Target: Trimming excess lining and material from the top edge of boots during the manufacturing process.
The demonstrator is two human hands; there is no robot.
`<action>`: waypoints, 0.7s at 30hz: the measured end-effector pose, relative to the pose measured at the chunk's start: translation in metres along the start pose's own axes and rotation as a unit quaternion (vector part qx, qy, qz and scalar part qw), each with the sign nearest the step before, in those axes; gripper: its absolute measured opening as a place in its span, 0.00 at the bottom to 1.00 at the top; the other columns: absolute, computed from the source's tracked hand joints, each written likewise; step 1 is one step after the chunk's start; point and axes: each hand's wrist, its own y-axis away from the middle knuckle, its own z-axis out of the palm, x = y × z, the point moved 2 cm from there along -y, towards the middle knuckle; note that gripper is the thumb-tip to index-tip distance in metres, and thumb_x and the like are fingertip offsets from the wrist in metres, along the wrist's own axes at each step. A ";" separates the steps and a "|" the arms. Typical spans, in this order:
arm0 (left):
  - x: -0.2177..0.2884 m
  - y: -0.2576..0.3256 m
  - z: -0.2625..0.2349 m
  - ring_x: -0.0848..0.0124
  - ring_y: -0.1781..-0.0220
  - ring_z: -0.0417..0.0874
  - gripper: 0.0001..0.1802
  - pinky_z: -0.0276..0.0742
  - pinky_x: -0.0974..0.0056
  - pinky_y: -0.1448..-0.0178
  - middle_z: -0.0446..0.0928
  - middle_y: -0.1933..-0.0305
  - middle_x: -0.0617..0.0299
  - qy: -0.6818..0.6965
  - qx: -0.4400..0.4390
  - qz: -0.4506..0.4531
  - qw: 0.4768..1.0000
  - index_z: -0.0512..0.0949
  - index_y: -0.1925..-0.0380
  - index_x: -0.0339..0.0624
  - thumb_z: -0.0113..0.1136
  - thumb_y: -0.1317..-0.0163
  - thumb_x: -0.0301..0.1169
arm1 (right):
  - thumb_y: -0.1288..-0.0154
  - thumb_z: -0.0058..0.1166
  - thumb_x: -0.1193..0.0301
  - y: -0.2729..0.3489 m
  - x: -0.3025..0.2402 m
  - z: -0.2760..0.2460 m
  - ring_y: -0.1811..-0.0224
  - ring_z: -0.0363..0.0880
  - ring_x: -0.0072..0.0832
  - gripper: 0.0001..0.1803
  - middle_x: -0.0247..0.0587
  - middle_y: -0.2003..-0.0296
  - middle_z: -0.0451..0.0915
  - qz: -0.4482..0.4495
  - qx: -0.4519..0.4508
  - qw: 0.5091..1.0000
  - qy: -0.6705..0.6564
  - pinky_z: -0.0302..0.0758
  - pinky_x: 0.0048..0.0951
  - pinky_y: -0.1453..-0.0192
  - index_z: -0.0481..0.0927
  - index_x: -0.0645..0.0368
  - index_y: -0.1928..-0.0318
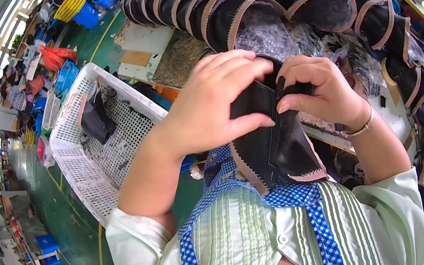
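In front of my chest I hold a black leather boot upper (255, 150) with tan zigzag-cut edges hanging toward my apron. My left hand (223, 99) grips its left side, the thumb lying on the front and the fingers over the top. On the other side, my right hand (319, 86) has thumb and forefinger pinched at the upper's middle seam, where a small dark strip shows between them. I cannot make out what that strip is. The two hands are close together, with the seam between them.
A white perforated basket (72, 161) to the left holds a black piece (97, 118). Ahead, several fur-lined black uppers (238, 21) stand in a row on the worktable (157, 57), with more along the right. Blue tubs (86, 14) stand on the green floor.
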 end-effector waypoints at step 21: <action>-0.022 -0.001 0.021 0.65 0.55 0.73 0.13 0.69 0.63 0.49 0.76 0.66 0.62 0.196 -0.022 -0.026 0.980 0.78 0.71 0.38 0.72 0.52 0.30 | 0.47 0.61 0.77 0.009 -0.005 -0.012 0.70 0.76 0.43 0.07 0.46 0.73 0.78 0.004 -0.026 0.997 0.071 0.72 0.36 0.63 0.79 0.65 0.66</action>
